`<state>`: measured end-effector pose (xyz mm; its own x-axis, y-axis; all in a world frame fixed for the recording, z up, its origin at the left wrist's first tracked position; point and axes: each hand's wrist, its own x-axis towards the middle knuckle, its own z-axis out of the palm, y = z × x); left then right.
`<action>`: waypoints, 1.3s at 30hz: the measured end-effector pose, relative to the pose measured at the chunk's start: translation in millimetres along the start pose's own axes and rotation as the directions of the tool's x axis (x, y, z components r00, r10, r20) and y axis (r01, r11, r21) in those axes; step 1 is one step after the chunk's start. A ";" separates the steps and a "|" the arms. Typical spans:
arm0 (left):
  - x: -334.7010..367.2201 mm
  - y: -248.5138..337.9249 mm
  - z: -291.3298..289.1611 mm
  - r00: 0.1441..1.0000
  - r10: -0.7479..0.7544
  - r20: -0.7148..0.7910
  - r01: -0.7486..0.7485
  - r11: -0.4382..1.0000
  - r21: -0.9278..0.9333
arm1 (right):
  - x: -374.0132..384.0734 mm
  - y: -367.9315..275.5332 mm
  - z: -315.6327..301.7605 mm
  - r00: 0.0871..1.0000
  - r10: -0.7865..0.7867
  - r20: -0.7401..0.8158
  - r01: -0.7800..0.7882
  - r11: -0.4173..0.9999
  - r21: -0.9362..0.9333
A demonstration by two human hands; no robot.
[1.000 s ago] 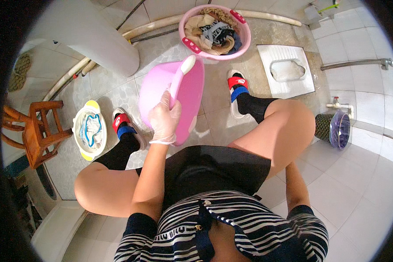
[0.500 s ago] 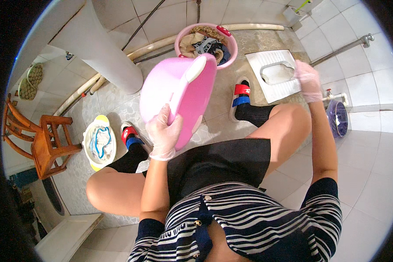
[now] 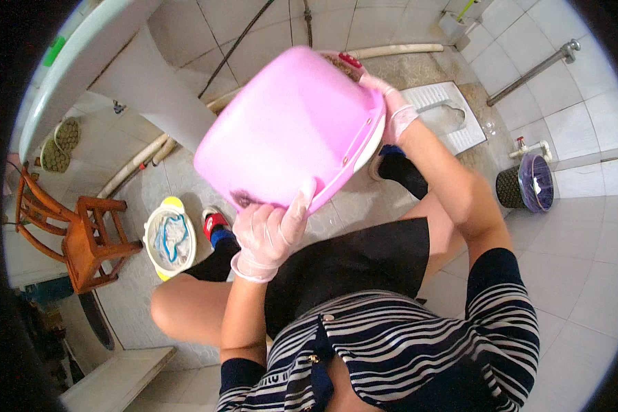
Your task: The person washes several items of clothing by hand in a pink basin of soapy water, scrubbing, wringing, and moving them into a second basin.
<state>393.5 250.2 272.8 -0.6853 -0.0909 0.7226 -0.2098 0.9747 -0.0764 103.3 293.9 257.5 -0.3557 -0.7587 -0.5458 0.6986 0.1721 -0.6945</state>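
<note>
The left hand's [image 3: 264, 237] grip is clamped on the lower rim of a pink basin [image 3: 281, 130], held tilted at the frame's center, its outer side showing; the right hand [image 3: 391, 113] grasps the rim's upper-right end. Between them the rim runs lower left to upper right. Floor tiles [image 3: 542, 295] spread lower right; a white basin [image 3: 193, 240] sits left, a squat toilet [image 3: 470, 130] upper right.

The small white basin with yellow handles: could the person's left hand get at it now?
Probably not straight away: the left hand holds the pink basin, and the slippered left foot lies between hand and white basin. The white basin's top looks largely uncovered, though, so a freed hand might reach it.
</note>
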 end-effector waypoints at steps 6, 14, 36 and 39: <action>-28.8 -21.5 10.5 0.952 -0.303 0.036 0.305 0.944 -0.127 | 22.4 36.0 7.3 0.982 0.157 0.107 -0.160 0.987 0.018; -83.9 -59.9 41.4 0.194 -0.962 0.190 0.563 -0.049 -0.825 | 71.8 168.0 -19.3 0.957 0.225 -0.180 -0.276 0.533 -0.800; -33.0 -93.0 168.9 0.041 -0.698 0.715 0.740 -0.459 -0.491 | 5.2 -84.9 -150.9 0.721 -0.350 -0.598 0.524 0.840 0.140; -55.4 -117.1 239.9 0.067 -0.636 0.769 0.888 -0.314 -0.337 | 26.1 -93.3 -167.4 0.649 -0.337 -0.682 0.559 0.819 0.127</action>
<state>288.8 92.1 76.9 -0.4484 -0.7827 -0.4317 -0.3074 -0.3185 0.8967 -75.0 363.2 229.6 -0.8899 -0.1215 -0.4396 0.4520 -0.3632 -0.8147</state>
